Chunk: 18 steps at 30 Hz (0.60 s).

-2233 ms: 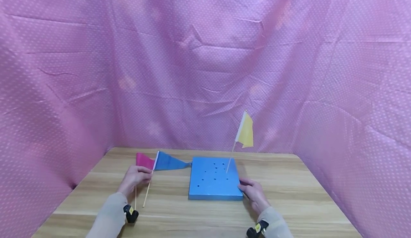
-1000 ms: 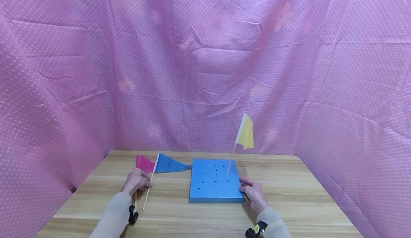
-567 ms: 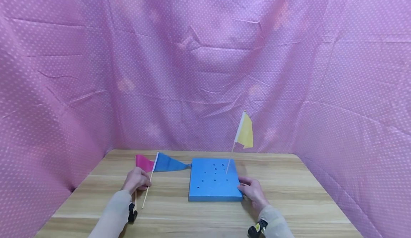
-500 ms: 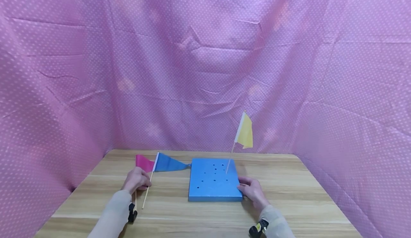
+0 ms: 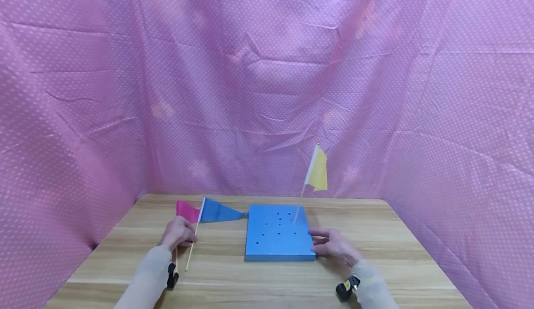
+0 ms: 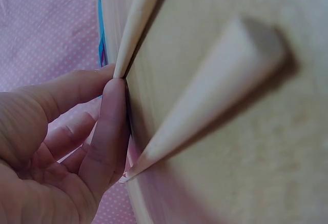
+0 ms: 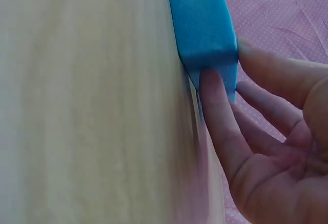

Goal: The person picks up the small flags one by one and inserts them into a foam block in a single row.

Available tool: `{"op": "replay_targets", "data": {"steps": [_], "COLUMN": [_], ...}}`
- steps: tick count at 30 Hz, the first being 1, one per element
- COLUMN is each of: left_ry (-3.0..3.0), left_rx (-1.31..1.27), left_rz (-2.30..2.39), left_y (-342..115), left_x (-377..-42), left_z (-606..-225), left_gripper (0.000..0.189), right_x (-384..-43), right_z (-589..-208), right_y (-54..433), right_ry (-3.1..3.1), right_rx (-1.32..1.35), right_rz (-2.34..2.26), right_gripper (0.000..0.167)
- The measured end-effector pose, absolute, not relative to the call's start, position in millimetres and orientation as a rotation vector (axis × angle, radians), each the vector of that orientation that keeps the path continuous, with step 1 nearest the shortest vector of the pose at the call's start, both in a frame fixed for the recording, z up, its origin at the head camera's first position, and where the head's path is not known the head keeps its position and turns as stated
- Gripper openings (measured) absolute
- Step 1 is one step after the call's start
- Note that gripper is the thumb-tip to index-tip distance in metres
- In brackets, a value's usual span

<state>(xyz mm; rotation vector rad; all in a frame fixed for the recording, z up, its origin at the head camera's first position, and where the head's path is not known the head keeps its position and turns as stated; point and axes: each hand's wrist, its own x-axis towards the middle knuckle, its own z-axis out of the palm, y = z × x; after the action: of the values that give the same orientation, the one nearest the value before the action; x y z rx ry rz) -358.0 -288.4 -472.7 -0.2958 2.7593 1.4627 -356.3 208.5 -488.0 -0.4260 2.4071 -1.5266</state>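
Between the pinching thumb and finger of the left hand [image 5: 179, 233] is the blue flag [image 5: 219, 211], held by its stick, with the pink flag [image 5: 186, 211] past them, while the right hand [image 5: 335, 245], fingers loosely spread, touches the side of the blue block [image 5: 271, 246], where the yellow flag [image 5: 319, 171] leans beyond those fingertips.

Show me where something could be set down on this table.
Bare table lies between the right hand and the right-side curtain, and in front of the blue board. The left is crowded: left hand, pink flag, blue flag.
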Motion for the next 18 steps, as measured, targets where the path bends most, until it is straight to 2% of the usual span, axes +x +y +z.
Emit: {"op": "replay_targets", "data": {"steps": [14,18], "left_ry": [2.866,2.881], "left_rx": [-0.324,-0.333], "left_rz": [1.297,1.267], "left_y": [-284.0,-286.1], "left_x": [-359.8,-360.9], "left_z": [-469.1,-470.0], "left_gripper": [0.003,0.009], "right_x": [-358.5,-357.2], "right_z": [-487.0,-487.1], "right_y": [210.4,209.2], "right_ry": [2.372,2.342], "right_rx": [-0.442,-0.455], "right_rz": [-1.554,-1.573], "right_gripper": [0.063,0.063]}}
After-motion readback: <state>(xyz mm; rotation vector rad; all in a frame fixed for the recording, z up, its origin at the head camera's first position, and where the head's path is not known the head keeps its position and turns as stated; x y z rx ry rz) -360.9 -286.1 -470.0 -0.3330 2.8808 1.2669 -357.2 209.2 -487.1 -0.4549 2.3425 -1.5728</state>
